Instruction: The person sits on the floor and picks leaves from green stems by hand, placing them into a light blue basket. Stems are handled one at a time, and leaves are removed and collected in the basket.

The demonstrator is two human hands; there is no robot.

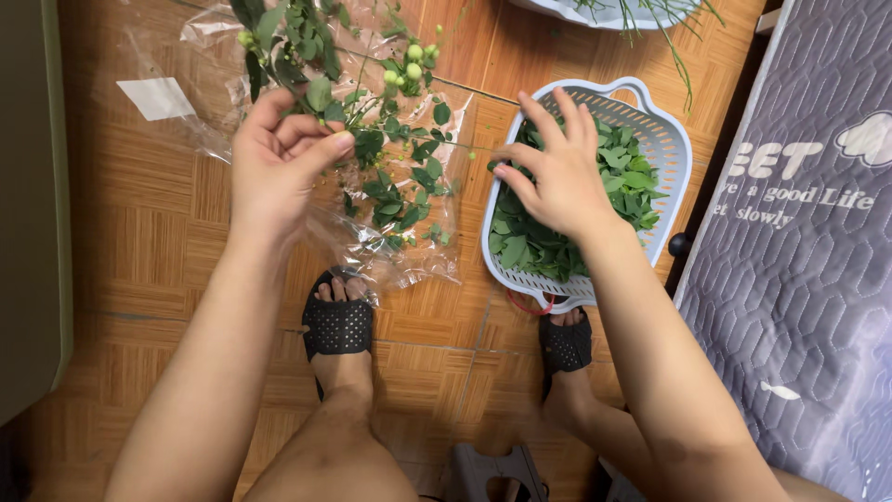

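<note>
Your left hand point(279, 158) pinches a leafy sprig point(307, 56) over clear plastic wrap point(409, 251); your right hand point(557, 172), fingers spread and released, hovers above the leaf-filled colander point(674, 149) on the wooden floor point(158, 242).

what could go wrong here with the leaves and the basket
1. The left hand pinches a leafy stem over a crinkled plastic sheet; plucked leaves may scatter across it rather than reach the basket.
2. The right hand hovers over the leaf pile with its fingers spread, so leaves could drop onto the wood floor.
3. The sheet's edge lies at the left sandal; a foot shift might drag it.
</note>
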